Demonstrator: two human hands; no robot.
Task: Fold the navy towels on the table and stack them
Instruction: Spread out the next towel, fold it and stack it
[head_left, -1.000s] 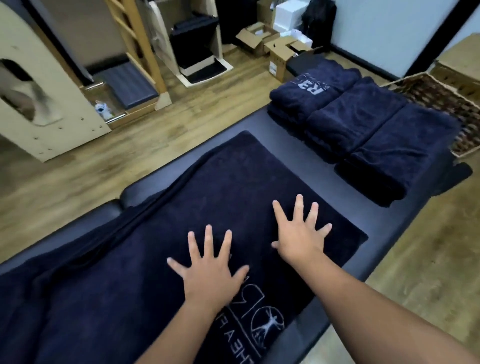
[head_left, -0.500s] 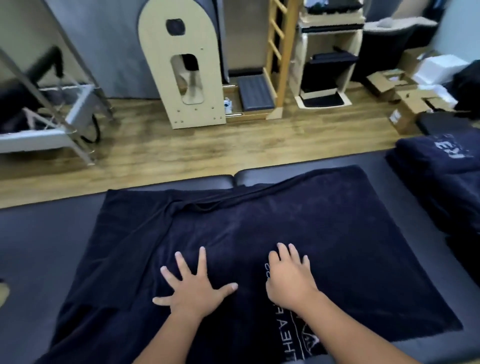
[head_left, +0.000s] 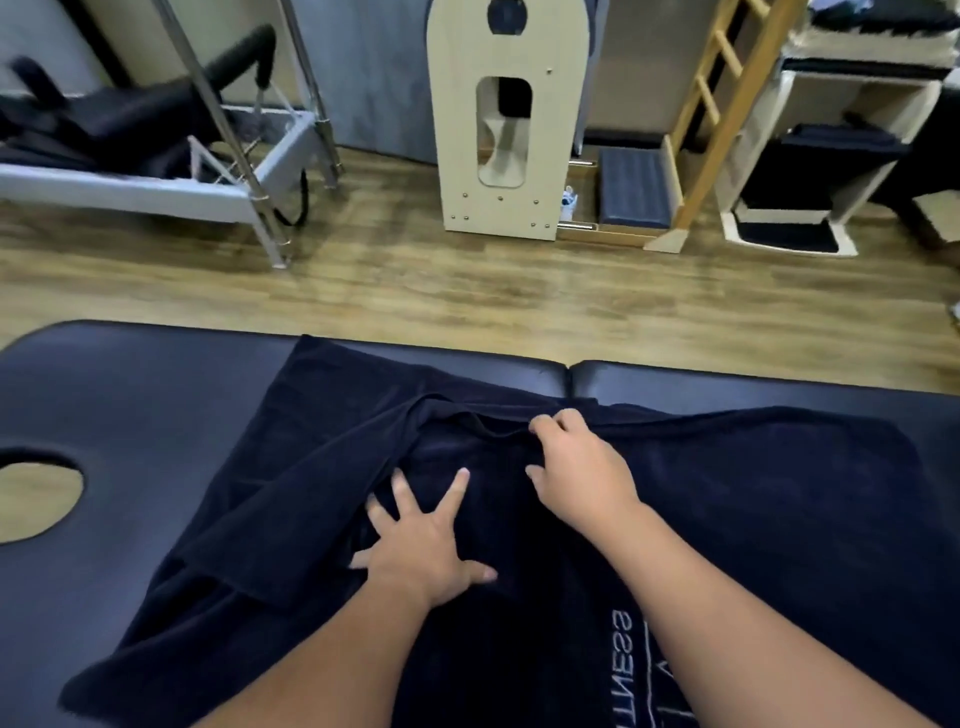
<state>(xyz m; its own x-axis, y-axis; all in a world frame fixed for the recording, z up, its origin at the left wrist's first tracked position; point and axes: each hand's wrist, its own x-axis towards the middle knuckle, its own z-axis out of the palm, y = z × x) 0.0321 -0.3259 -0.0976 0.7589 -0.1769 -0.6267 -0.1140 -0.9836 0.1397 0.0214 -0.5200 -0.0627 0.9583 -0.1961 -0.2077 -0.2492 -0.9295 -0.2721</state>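
My left hand (head_left: 423, 551) lies flat on the navy towel (head_left: 727, 519) close to me. Its fingers are straight and spread wide, and it presses down on the cloth without holding it. My right hand (head_left: 576, 467) reaches a bit farther out. Its fingers curl down onto a bunched fold (head_left: 467, 410) near the far edge of the towel. I cannot tell if they pinch the cloth or just push on it.

The towel lies spread over the black padded table (head_left: 130, 395). Its left side is folded over and wrinkled. White letters (head_left: 621, 665) show on the towel near my right arm. The table has a round hole (head_left: 36, 493) at its left end.

A moment ago both my hands lay side by side, close to me, and my right hand rested lower on the towel. Now it has moved up to the fold. My left hand has moved up a little too. The folded towels that were on the right are out of sight now.

Past the table is the wooden floor (head_left: 415, 280). On it stand a pale wooden frame (head_left: 504, 156), a ladder (head_left: 727, 104) and a metal bench (head_left: 156, 171).
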